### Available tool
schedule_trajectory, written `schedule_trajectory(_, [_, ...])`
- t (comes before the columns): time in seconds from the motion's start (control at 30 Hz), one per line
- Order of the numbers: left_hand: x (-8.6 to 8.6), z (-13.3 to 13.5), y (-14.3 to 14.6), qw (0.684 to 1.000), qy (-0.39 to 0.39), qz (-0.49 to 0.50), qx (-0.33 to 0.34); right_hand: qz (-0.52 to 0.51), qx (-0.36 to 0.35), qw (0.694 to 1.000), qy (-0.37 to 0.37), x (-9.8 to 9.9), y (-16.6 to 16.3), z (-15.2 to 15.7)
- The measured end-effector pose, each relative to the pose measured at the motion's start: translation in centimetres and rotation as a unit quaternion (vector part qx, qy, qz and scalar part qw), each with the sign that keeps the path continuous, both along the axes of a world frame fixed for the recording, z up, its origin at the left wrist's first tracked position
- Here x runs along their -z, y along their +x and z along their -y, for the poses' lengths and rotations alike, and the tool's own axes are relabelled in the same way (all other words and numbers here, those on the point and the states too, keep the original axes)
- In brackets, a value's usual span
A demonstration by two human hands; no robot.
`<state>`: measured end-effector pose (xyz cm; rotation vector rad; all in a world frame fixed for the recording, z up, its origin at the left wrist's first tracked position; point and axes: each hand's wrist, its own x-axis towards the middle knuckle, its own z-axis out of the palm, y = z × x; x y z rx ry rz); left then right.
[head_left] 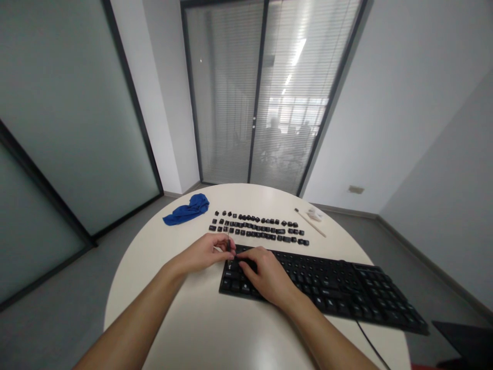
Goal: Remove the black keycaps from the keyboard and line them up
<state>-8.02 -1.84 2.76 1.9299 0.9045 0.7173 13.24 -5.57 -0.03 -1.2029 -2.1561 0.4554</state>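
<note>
A black keyboard [319, 288] lies on the round table, with keycaps off along its back rows. Over its back left corner, my left hand [208, 253] is closed in a pinch around a thin tool [228, 240] with a dark lower part and a slim shaft pointing up. My right hand [266, 272] rests on the left part of the keyboard, thumb and forefinger brought together by the left fingertips. What its fingers grip, if anything, is hidden. Beyond both hands, loose black keycaps [252, 226] sit in rows.
A blue cloth [188, 209] lies at the back left of the table [185, 324]. At the back right are a thin brush [311, 223] and a small clear packet [315, 214]. The keyboard's cable [372, 343] runs over the front right edge, near a dark object [466, 339].
</note>
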Motion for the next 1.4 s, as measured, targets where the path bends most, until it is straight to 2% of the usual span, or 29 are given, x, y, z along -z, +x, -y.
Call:
schedule_trajectory(0.17, [0.2,0.0,-0.2,1.0,0.012,-0.006,-0.007,-0.001,-0.001,1.0,-0.001,0.1,-0.1,0.0])
schedule_trajectory(0.67, [-0.2,0.3,0.0,0.999,-0.04,-0.009,-0.003,0.012,-0.015,1.0,0.008,0.0,-0.1,0.0])
schedule_trajectory(0.9, [-0.3,0.5,-0.1,0.995,-0.098,0.013,0.024,0.032,-0.021,0.999,0.01,-0.1,-0.1,0.0])
schedule_trajectory(1.2, [-0.9,1.3,0.5,0.995,-0.093,-0.017,0.042,0.039,-0.022,0.999,0.012,0.0,-0.2,0.1])
schedule_trajectory(1.4, [-1.0,1.5,0.5,0.997,-0.053,-0.031,0.042,0.043,-0.024,0.999,0.014,0.0,-0.2,0.1])
